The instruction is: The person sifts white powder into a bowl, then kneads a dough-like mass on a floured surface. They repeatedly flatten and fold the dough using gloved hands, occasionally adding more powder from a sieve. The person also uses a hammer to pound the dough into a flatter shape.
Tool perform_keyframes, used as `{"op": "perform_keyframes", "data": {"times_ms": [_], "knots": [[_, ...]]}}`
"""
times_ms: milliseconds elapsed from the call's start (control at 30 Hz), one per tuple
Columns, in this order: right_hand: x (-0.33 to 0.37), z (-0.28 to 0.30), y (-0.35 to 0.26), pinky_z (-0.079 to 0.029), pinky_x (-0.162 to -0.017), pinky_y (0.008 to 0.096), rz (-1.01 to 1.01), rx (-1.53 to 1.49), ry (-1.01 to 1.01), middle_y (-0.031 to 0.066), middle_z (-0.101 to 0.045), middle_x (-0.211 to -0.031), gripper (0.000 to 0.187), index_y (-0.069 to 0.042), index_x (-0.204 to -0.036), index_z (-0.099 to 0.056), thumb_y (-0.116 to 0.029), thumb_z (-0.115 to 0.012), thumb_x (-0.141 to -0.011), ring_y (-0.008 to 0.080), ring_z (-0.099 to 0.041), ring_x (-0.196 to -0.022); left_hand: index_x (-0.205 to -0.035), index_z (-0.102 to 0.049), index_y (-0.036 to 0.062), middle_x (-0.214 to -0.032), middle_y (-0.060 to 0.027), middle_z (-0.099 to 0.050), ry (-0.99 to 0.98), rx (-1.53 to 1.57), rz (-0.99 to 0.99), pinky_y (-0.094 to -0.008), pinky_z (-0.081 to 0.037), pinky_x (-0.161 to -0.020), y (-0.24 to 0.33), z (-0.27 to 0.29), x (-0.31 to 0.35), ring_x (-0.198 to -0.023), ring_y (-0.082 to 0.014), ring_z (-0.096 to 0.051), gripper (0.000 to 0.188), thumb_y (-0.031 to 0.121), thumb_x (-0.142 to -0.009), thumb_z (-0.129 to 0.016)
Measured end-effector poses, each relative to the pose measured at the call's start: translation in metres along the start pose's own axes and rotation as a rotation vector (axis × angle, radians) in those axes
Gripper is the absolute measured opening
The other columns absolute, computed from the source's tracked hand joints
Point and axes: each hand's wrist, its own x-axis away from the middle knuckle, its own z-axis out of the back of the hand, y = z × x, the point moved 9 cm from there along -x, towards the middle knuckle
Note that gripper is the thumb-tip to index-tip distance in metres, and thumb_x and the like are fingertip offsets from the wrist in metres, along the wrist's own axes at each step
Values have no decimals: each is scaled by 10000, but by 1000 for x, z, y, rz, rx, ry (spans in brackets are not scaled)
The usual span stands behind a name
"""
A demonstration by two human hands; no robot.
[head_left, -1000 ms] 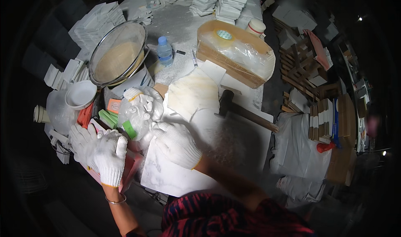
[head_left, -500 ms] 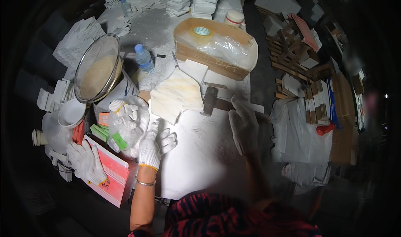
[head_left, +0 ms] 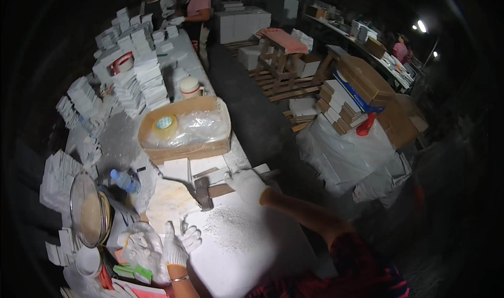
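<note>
My left hand (head_left: pixel 177 245), in a white knit glove with a yellow cuff, has its fingers apart at the near edge of a cream, irregular marble piece (head_left: pixel 167 203). Nothing is in it. Beside the marble lies a hammer (head_left: pixel 203 194) with a dark head and wooden handle. My gloved right hand (head_left: pixel 247 187) lies across that handle, covering its middle; its fingers stretch left toward a white strip (head_left: pixel 257 171) behind it. Whether the fingertips touch the strip or handle is unclear. Pale crumbs (head_left: pixel 228 227) are scattered on the white work surface (head_left: pixel 226 269).
Beyond the hammer stands a cardboard tray (head_left: pixel 184 152) with tape and clear plastic. At left are a water bottle (head_left: pixel 126 181), a round sieve (head_left: pixel 86 209) and a bagged bundle (head_left: pixel 142 251). Tile stacks (head_left: pixel 149 72) line the table. Plastic-covered goods (head_left: pixel 341 151) stand right; two people work far off.
My view has swung up and to the right, bringing the room and other people in. My right hand has moved in over the hammer handle. The left hand stays beside the marble.
</note>
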Motion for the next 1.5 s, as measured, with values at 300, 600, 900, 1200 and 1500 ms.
{"op": "perform_keyframes", "data": {"times_ms": [300, 600, 900, 1200, 1500], "knots": [[8, -7, -13, -586, -749, 454, 88, -47, -258, 193, -750, -962, 295, 15, -1040, -740, -86, -693, -767, 348, -743, -894, -1105, -666, 121, -997, -195, -725, 47, -88, -104, -501, -622, -665, 4, -3, 5, -832, -386, -731, 624, 713, -943, -556], [65, -33, -14, -514, -687, 401, -128, -852, -471, 164, -689, -824, 279, -22, -938, -724, -234, -711, -757, 295, -659, -743, -1070, -660, 90, -924, -187, -710, 30, -125, -175, -499, -618, -662, 10, 3, 4, -771, -372, -716, 627, 697, -954, -555], [187, 29, -36, -538, -712, 350, -346, -1443, -403, 103, -671, -897, 403, 28, -1073, -646, -76, -782, -709, 184, -660, -804, -1231, -652, 96, -1020, -180, -721, -69, -56, -143, -496, -627, -745, 9, -12, 9, -887, -354, -727, 630, 661, -972, -548], [228, -16, -49, -596, -592, 312, -428, -1838, -597, 142, -704, -923, 246, 48, -1052, -652, -103, -712, -867, 232, -719, -659, -1187, -661, 54, -1011, -153, -706, -112, -91, -125, -487, -627, -721, 14, -23, -2, -850, -314, -710, 586, 596, -1009, -528], [282, -44, -24, -610, -569, 343, -721, -1879, -321, 115, -672, -835, 201, 53, -991, -660, -37, -772, -850, 217, -708, -702, -1213, -662, 57, -1001, -139, -740, -179, 96, -332, -495, -611, -665, 25, -50, 30, -860, -332, -729, 413, 411, -1024, -569]]}}
